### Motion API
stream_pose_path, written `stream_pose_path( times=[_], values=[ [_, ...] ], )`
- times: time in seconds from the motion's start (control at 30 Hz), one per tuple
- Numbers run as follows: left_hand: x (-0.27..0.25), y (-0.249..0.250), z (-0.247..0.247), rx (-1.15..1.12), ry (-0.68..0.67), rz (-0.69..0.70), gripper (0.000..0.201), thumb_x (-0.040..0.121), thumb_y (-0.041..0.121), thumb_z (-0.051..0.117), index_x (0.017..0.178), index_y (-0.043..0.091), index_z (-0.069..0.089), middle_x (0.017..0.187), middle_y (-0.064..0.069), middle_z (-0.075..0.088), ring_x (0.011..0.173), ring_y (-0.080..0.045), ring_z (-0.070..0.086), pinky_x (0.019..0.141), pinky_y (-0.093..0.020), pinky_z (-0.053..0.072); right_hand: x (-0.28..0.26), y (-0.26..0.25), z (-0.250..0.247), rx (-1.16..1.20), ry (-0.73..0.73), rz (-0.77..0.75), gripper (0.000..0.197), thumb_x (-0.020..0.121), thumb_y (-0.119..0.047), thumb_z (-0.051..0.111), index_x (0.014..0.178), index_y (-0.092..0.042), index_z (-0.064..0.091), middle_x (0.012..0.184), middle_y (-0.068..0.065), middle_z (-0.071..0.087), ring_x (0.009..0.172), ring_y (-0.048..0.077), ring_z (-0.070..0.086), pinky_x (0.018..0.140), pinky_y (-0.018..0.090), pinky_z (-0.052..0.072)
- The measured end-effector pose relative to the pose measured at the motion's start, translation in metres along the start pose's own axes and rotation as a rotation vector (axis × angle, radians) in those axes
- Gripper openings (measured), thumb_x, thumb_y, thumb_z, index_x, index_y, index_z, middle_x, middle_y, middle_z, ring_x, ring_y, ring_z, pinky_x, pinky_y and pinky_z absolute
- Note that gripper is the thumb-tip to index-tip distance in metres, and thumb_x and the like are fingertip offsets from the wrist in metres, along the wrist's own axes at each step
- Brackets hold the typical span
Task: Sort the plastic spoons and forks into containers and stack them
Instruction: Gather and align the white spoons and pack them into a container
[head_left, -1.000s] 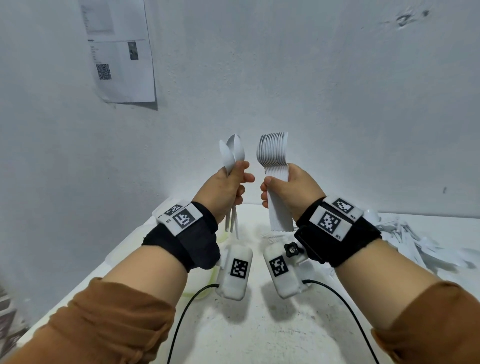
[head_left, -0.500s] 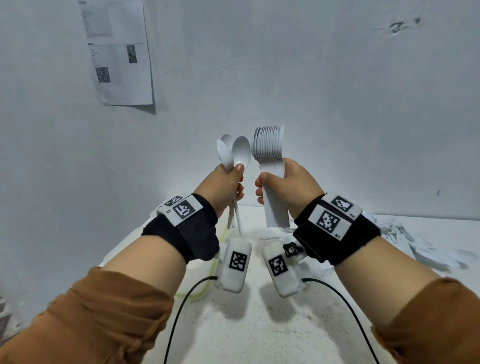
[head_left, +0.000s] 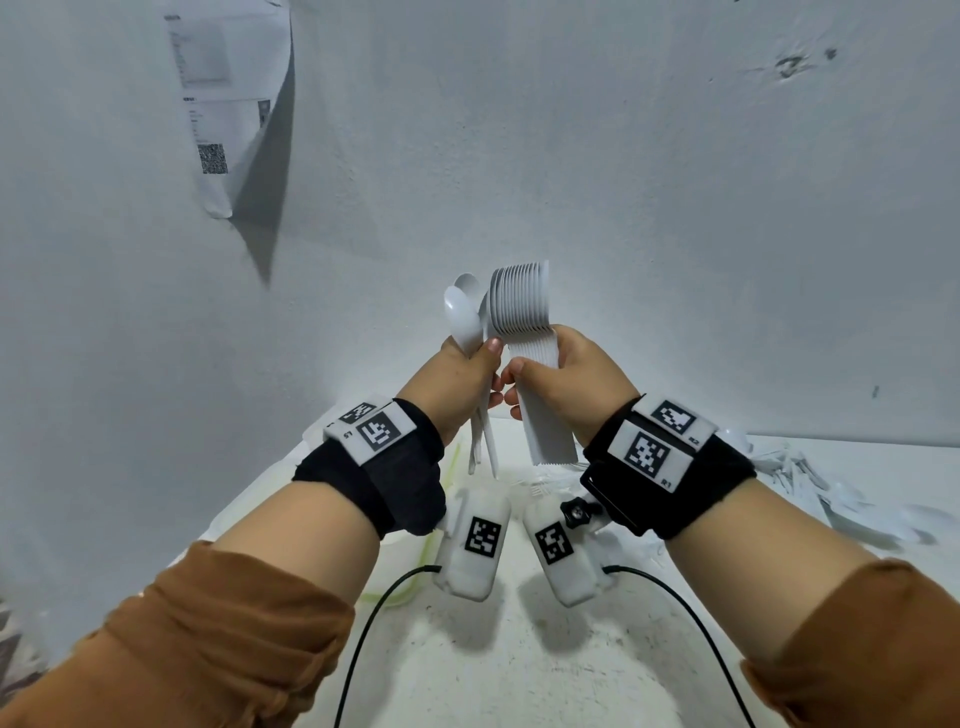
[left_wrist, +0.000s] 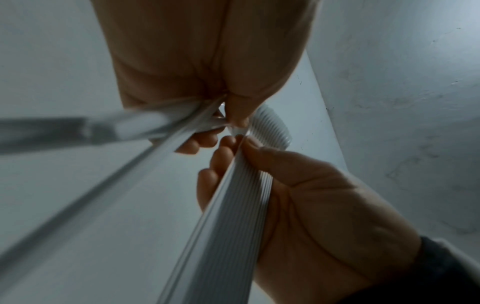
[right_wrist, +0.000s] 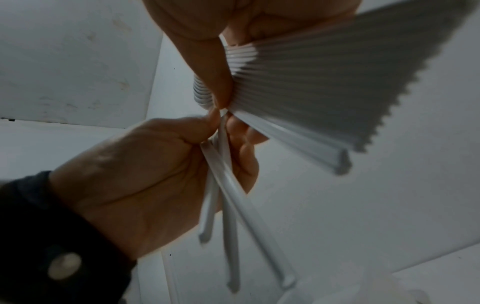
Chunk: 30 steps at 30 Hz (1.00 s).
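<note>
In the head view, the right hand (head_left: 569, 384) is clamped around a thick stack of spoons (head_left: 522, 312), nested together, bowls up and handles down. This stack is the landmark. Just to the left of it, the left hand (head_left: 457, 384) grips three loose spoons (head_left: 462, 317), also bowls up; their bowls almost touch the bowls of the stack. Both bundles stand nearly upright, so their long axes are close to parallel – the loose spoons only need a short move to the right to meet the stack. To the right of the stack and lower, more white cutlery (head_left: 810, 483) lies on the table (head_left: 519, 675).

In the left wrist view, the stack of spoons (left_wrist: 233, 216) runs up through the right hand (left_wrist: 324, 205), thumb pressed on its side. The loose handles (left_wrist: 155, 131) are blurred, left of the stack.

In the right wrist view, the left hand (right_wrist: 145, 174) pinches the three handles (right_wrist: 226, 195), which spread apart below the stack (right_wrist: 298, 86). The fingers of both hands nearly touch – I judge a spoon is about to be added to the stack.
</note>
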<state>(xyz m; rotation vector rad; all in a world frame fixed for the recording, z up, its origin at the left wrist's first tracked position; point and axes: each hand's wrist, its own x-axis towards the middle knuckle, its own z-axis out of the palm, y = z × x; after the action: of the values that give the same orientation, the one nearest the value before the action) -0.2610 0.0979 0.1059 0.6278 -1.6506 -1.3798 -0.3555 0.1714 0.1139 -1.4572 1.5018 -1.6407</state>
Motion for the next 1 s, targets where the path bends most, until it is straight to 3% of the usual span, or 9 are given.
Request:
stream_pose_path(
  times=[0.07, 0.17, 0.27, 0.37, 0.43, 0.53, 0.77, 0.9, 1.0],
  values=[
    [0.001, 0.0, -0.001, 0.086, 0.012, 0.01, 0.027, 0.094, 0.03, 0.047, 0.103, 0.005, 0.047, 0.078, -0.004, 0.051, 0.073, -0.018, 0.05, 0.078, -0.035, 0.046, 0.001, 0.0, 0.002, 0.018, -0.002, 0.014, 0.007, 0.091, -0.001, 0.05, 0.093, -0.006, 0.053, 0.072, 0.008, 0.059, 0.062, 0.022, 0.057, 0.073, 0.045, 0.052],
    [0.002, -0.001, -0.003, 0.138, 0.047, 0.015, 0.07, 0.071, 0.049, 0.049, 0.121, 0.002, 0.047, 0.09, -0.006, 0.056, 0.086, -0.024, 0.053, 0.095, -0.046, 0.044, 0.003, 0.002, 0.003, 0.019, 0.002, 0.02, 0.01, 0.091, -0.003, 0.052, 0.102, -0.003, 0.052, 0.075, 0.007, 0.06, 0.064, 0.023, 0.061, 0.075, 0.046, 0.053],
    [0.003, -0.005, -0.004, 0.135, 0.046, 0.024, 0.084, 0.059, 0.059, 0.054, 0.125, 0.007, 0.047, 0.101, -0.011, 0.06, 0.093, -0.03, 0.059, 0.097, -0.051, 0.045, 0.005, 0.002, 0.001, -0.016, 0.017, 0.038, 0.013, 0.09, -0.007, 0.055, 0.103, -0.004, 0.054, 0.083, 0.011, 0.064, 0.072, 0.026, 0.066, 0.077, 0.047, 0.056],
    [0.002, -0.001, -0.004, 0.171, 0.031, 0.042, 0.065, 0.071, 0.045, 0.053, 0.122, 0.004, 0.046, 0.092, -0.01, 0.063, 0.079, -0.026, 0.061, 0.078, -0.04, 0.052, 0.006, 0.0, -0.001, -0.133, 0.014, -0.02, 0.004, 0.089, -0.011, 0.057, 0.089, -0.012, 0.061, 0.092, 0.015, 0.069, 0.084, 0.03, 0.068, 0.082, 0.045, 0.055],
    [0.004, 0.0, -0.004, 0.218, 0.014, 0.072, 0.04, 0.084, 0.033, 0.053, 0.107, 0.001, 0.046, 0.074, -0.004, 0.055, 0.06, -0.015, 0.053, 0.063, -0.028, 0.043, 0.006, -0.003, -0.004, -0.184, 0.01, -0.049, 0.019, 0.09, -0.01, 0.056, 0.075, -0.021, 0.06, 0.086, 0.01, 0.069, 0.083, 0.026, 0.067, 0.084, 0.041, 0.053],
    [0.007, -0.001, -0.006, 0.23, 0.017, 0.088, 0.01, 0.098, 0.014, 0.043, 0.103, 0.006, 0.044, 0.074, -0.001, 0.052, 0.058, -0.013, 0.051, 0.059, -0.023, 0.037, 0.006, -0.007, -0.005, -0.153, -0.045, -0.036, 0.021, 0.09, -0.007, 0.052, 0.074, -0.017, 0.061, 0.077, 0.011, 0.066, 0.076, 0.026, 0.064, 0.086, 0.045, 0.051],
    [0.0, 0.006, -0.005, 0.154, -0.015, 0.092, 0.015, 0.102, 0.016, 0.035, 0.105, 0.012, 0.05, 0.083, 0.004, 0.058, 0.059, -0.007, 0.048, 0.05, -0.014, 0.036, 0.004, -0.01, -0.006, -0.001, -0.061, 0.017, 0.019, 0.091, -0.002, 0.051, 0.078, -0.013, 0.059, 0.067, 0.011, 0.056, 0.06, 0.025, 0.055, 0.066, 0.04, 0.047],
    [-0.002, 0.006, -0.006, 0.107, -0.002, 0.055, 0.019, 0.102, 0.017, 0.035, 0.103, 0.02, 0.053, 0.083, 0.006, 0.064, 0.059, -0.007, 0.046, 0.054, -0.017, 0.036, 0.002, -0.007, -0.01, 0.025, -0.029, 0.033, 0.024, 0.092, 0.001, 0.047, 0.078, -0.015, 0.058, 0.059, 0.004, 0.056, 0.048, 0.016, 0.052, 0.051, 0.028, 0.046],
    [-0.003, 0.007, -0.006, 0.093, 0.008, 0.043, 0.019, 0.102, 0.02, 0.036, 0.098, 0.024, 0.053, 0.081, 0.008, 0.066, 0.057, -0.007, 0.045, 0.054, -0.018, 0.035, 0.004, -0.002, -0.012, -0.001, 0.005, 0.039, 0.016, 0.091, 0.001, 0.046, 0.082, -0.012, 0.051, 0.066, 0.008, 0.056, 0.05, 0.017, 0.053, 0.051, 0.028, 0.047]
  ],
)
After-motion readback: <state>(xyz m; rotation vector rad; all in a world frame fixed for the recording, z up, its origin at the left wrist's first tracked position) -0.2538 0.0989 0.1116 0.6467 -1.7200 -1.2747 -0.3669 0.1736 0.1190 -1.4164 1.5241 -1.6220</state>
